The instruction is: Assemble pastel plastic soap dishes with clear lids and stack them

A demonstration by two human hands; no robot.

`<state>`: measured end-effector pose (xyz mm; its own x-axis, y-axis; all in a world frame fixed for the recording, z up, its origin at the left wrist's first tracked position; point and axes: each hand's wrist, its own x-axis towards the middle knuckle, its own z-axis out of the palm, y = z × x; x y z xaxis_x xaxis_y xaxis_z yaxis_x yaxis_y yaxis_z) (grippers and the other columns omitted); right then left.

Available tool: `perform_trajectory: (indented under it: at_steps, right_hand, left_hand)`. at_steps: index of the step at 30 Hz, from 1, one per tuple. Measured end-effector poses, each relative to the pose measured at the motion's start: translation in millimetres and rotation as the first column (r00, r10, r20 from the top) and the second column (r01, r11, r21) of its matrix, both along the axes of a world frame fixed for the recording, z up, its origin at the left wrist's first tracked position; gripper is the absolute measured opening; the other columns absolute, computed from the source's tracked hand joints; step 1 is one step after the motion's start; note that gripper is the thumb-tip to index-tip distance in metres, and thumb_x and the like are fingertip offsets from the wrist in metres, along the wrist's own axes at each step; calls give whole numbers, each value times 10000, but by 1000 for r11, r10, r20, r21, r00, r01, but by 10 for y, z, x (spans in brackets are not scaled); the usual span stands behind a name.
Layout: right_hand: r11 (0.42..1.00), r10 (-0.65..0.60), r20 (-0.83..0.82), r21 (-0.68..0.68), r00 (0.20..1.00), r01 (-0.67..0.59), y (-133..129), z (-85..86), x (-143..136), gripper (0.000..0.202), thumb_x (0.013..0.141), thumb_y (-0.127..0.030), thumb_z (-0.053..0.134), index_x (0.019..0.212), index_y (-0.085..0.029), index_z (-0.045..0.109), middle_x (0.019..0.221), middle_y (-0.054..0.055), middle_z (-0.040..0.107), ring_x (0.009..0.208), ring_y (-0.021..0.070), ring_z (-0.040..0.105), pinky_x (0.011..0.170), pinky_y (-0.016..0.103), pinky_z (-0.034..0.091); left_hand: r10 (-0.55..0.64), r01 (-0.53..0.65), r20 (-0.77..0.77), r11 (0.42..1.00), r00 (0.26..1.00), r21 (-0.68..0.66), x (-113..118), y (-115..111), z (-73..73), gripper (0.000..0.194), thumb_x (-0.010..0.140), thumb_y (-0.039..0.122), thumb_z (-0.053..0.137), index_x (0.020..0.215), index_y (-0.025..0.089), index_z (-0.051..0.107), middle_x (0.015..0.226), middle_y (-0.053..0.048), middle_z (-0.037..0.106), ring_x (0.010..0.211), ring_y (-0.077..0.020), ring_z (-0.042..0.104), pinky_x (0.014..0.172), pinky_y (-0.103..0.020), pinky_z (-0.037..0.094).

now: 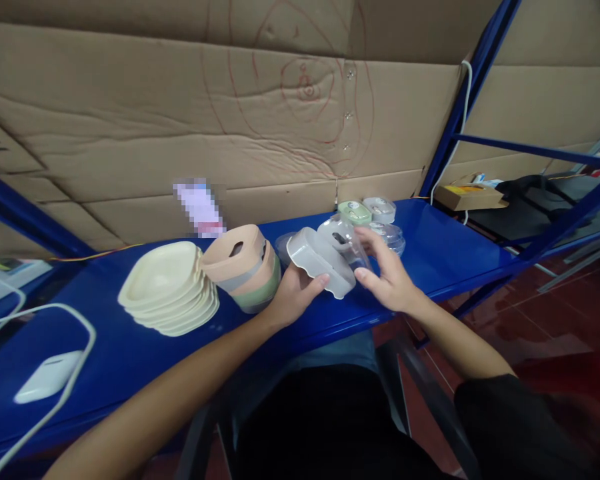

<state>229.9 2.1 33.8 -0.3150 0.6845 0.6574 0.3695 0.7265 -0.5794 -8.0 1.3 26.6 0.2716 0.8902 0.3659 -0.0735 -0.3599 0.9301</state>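
My left hand (300, 293) grips a grey plastic tray (325, 263), which is tilted above the blue table. In my right hand (387, 273) is a clear plastic cover (347, 240), held against the right side of the grey tray. Left of my left hand stands a stack of peach, grey and green containers (243, 263) with an oval slot on top. Farther left is a stack of cream trays (170, 287). Behind my right hand sit a green covered container (355, 212), a grey covered one (380, 209) and clear covers (390, 235).
The blue table (430, 247) runs along a cardboard wall (130, 120). A white case (50, 377) and a white cable (87, 360) lie at the left. Blue frame posts (443, 150) rise at both sides. A cardboard box (470, 197) is beyond the right post.
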Motion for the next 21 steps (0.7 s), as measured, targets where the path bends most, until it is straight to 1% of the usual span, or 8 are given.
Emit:
perform_trajectory:
  at_steps: [2, 4, 10, 15, 18, 21]
  right_hand:
    - [999, 35, 24, 17, 999, -36, 14, -52, -136, 768, 1005, -676, 625, 1634, -279, 434, 1597, 174, 598, 1399, 380, 639, 1182, 622, 520]
    - [999, 49, 37, 19, 998, -50, 51, -73, -187, 754, 1014, -678, 612, 1630, -275, 445, 1596, 177, 596, 1411, 380, 629, 1192, 627, 513]
    - [999, 43, 65, 6, 997, -43, 64, -76, -208, 750, 1017, -661, 620, 1630, -263, 451, 1604, 188, 585, 1463, 394, 590, 1218, 645, 484]
    - [997, 67, 72, -38, 995, -64, 73, -64, -219, 769, 993, -651, 661, 1623, -259, 459, 1596, 194, 592, 1441, 383, 609, 1209, 634, 493]
    - [994, 88, 87, -78, 992, -82, 90, -19, -205, 853, 935, -619, 751, 1641, -250, 446, 1580, 196, 611, 1417, 392, 632, 1170, 624, 527]
    - [996, 77, 100, -60, 992, -72, 96, 61, -218, 972, 842, -578, 854, 1659, -256, 438, 1595, 190, 605, 1423, 406, 628, 1171, 623, 522]
  left_hand:
    - [-35, 35, 2, 999, 999, 3, 13, -16, 2, 713, 809, 601, 876, 1348, 193, 651, 1419, -159, 750, 1349, -407, 689, 1174, -531, 560]
    - [-54, 54, 15, 999, 998, -2, 29, -22, -4, 745, 813, 607, 871, 1389, 198, 636, 1451, -161, 738, 1359, -408, 688, 1170, -535, 566]
    - [-72, 72, 34, 997, 997, -13, 47, -8, -29, 786, 798, 604, 888, 1416, 196, 626, 1436, -167, 746, 1337, -405, 705, 1136, -524, 591]
    - [-77, 77, 19, 997, 997, -14, 28, 22, -47, 766, 809, 623, 875, 1399, 195, 641, 1402, -165, 761, 1310, -398, 718, 1123, -519, 597]
    - [-69, 69, -2, 997, 998, 25, 18, 39, -56, 759, 843, 659, 836, 1404, 183, 650, 1438, -169, 744, 1348, -399, 697, 1180, -525, 561]
    - [-55, 57, -17, 995, 998, 76, 5, 58, -81, 721, 896, 713, 763, 1372, 177, 683, 1406, -169, 760, 1348, -393, 696, 1206, -530, 542]
